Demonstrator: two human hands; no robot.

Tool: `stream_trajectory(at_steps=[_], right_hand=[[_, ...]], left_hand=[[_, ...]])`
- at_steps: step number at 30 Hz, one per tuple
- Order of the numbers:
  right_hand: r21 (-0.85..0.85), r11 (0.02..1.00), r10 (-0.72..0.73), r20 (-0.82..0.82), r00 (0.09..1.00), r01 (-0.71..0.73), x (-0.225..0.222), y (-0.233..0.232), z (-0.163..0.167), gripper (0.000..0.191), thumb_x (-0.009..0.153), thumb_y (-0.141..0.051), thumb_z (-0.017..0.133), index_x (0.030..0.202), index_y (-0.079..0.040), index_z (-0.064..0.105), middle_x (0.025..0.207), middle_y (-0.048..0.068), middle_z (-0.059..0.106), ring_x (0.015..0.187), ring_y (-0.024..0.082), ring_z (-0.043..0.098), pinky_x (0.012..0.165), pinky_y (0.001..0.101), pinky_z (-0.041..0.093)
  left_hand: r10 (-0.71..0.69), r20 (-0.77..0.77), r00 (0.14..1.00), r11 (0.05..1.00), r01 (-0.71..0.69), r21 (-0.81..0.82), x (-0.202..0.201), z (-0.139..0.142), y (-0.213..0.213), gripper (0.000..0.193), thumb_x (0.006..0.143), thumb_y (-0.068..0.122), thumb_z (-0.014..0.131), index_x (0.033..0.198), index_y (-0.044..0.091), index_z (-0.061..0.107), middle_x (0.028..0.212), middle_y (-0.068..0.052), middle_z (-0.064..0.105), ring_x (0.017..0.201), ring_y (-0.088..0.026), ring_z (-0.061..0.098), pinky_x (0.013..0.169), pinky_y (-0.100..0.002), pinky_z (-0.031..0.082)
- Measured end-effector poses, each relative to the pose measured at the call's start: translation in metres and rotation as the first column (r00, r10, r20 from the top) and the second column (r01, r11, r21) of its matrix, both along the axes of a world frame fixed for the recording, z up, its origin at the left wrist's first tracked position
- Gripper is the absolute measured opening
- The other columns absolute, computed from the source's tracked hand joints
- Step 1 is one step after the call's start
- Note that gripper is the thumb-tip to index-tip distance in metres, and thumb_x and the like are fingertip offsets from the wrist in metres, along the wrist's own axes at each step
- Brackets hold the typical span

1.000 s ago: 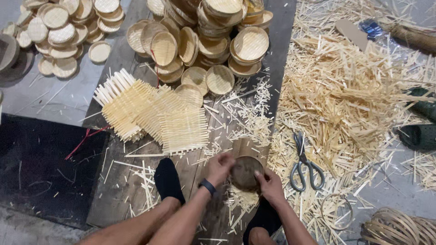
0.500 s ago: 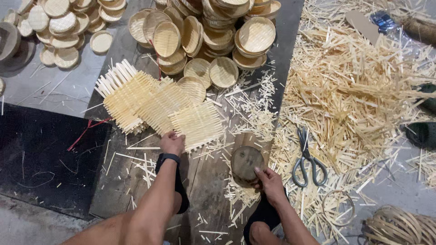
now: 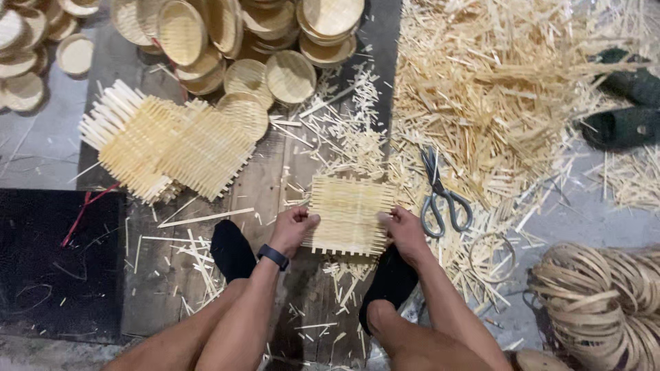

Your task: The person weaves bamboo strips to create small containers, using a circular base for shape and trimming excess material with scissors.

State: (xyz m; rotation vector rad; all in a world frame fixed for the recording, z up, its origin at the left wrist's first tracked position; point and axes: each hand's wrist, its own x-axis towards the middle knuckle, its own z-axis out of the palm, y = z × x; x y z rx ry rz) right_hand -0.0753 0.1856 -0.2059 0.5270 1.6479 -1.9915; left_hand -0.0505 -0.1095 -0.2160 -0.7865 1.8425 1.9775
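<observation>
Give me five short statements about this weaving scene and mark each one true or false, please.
1. Both hands hold one square woven mat, the left hand at its left edge and the right hand at its right edge. True.
2. The scissors lie to the left of the held mat. False: they lie to its right, on the straw cuttings.
3. A pile of flat woven mats lies on the boards, up and to the left of the hands. True.
4. The left wrist is bare. False: it wears a dark band.
5. The round woven trays are stacked near the bottom edge of the picture. False: they are at the top.
</observation>
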Motion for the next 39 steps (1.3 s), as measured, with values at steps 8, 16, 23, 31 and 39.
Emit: stream_trajectory(at_steps=[8,16,23,31,39], right_hand=[[0.29,0.954,0.121,-0.134,0.984,-0.078,0.008,-0.009,-0.002,0.019,0.09,-0.01,0.078,0.103,0.001,0.069,0.083,0.001,0.068,0.071,0.006,0.055,0.061,0.0243,0.046],[0.25,0.966,-0.023,-0.143,0.99,0.058,0.013,-0.015,-0.004,0.027,0.088,-0.005,0.077,0.11,0.005,0.066,0.089,0.004,0.072,0.074,0.005,0.062,0.063,0.0207,0.051],[0.205,0.97,-0.084,-0.209,0.974,0.128,0.015,-0.02,-0.01,0.036,0.089,-0.003,0.075,0.121,0.007,0.061,0.097,0.007,0.073,0.084,0.007,0.068,0.07,0.0212,0.056],[0.348,0.882,-0.176,-0.379,0.908,0.317,0.037,0.032,-0.033,0.035,0.091,-0.009,0.08,0.122,0.0,0.066,0.091,0.004,0.067,0.08,0.009,0.063,0.073,0.0238,0.054],[0.967,0.193,0.057,-0.179,0.982,0.165,0.116,0.21,-0.019,0.032,0.082,-0.017,0.08,0.109,-0.003,0.068,0.105,0.018,0.063,0.105,0.038,0.06,0.094,0.0481,0.049]], left_hand=[[0.006,0.078,0.997,0.997,-0.012,0.08,0.0,-0.01,0.006,0.04,0.077,0.0,0.082,0.113,0.0,0.064,0.096,-0.009,0.077,0.082,-0.013,0.071,0.074,-0.028,0.057],[0.042,0.104,0.994,0.996,-0.05,0.075,0.003,-0.018,0.012,0.035,0.077,-0.002,0.084,0.109,-0.005,0.07,0.093,-0.011,0.078,0.075,-0.014,0.072,0.07,-0.027,0.059],[0.071,0.089,0.993,0.994,-0.077,0.071,0.006,-0.02,0.012,0.036,0.078,-0.001,0.083,0.111,-0.004,0.068,0.098,-0.012,0.077,0.081,-0.014,0.072,0.075,-0.027,0.06],[0.0,0.076,0.997,0.995,-0.007,0.101,0.03,-0.016,0.006,0.048,0.081,0.0,0.081,0.125,-0.003,0.062,0.101,-0.009,0.074,0.085,-0.016,0.069,0.072,-0.028,0.055],[0.23,0.079,0.97,0.973,-0.231,-0.005,0.044,-0.004,-0.026,0.055,0.09,0.009,0.07,0.139,0.004,0.047,0.111,-0.008,0.067,0.094,-0.019,0.07,0.075,-0.029,0.06]])
